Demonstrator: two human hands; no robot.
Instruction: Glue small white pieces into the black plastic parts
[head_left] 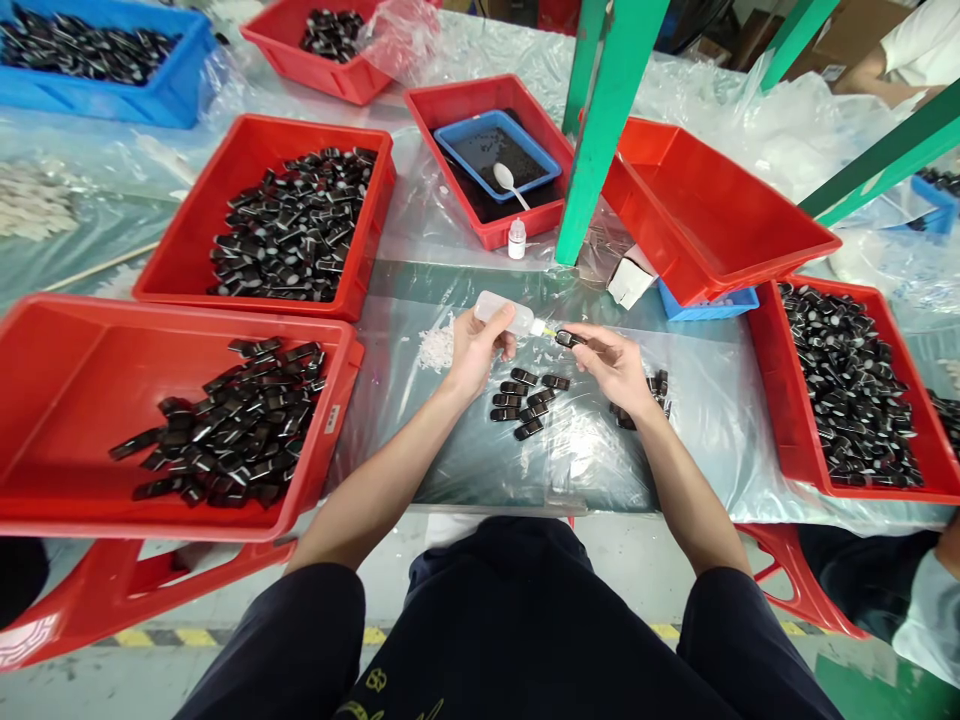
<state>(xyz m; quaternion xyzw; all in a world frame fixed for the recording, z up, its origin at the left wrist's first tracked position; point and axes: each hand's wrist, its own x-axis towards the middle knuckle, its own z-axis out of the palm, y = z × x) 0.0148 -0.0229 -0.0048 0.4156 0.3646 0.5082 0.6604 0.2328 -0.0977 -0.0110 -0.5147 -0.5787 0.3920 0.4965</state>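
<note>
My left hand (pixel 478 347) is closed around a translucent squeeze bottle (pixel 504 313) lying nearly level, its thin nozzle pointing right. Between the fingertips of my right hand (pixel 611 365) is a small glossy black plastic part (pixel 568 339), held right at the nozzle tip; whether the two touch I cannot tell. Below my hands, several similar black parts (pixel 529 408) lie loose on the plastic-covered table (pixel 480 465). Another small group of black parts (pixel 660 385) is partly hidden behind my right wrist. Beside my left hand is a pile of small white bits (pixel 436 347).
Red bins (pixel 352 200) with many black parts stand at left, and another red bin (pixel 937 440) at right. A tilted red bin (pixel 720 215) rests above it. A green post (pixel 600 140) rises behind my hands, near a small white bottle (pixel 517 240) and a spoon (pixel 504 177) on a blue tray.
</note>
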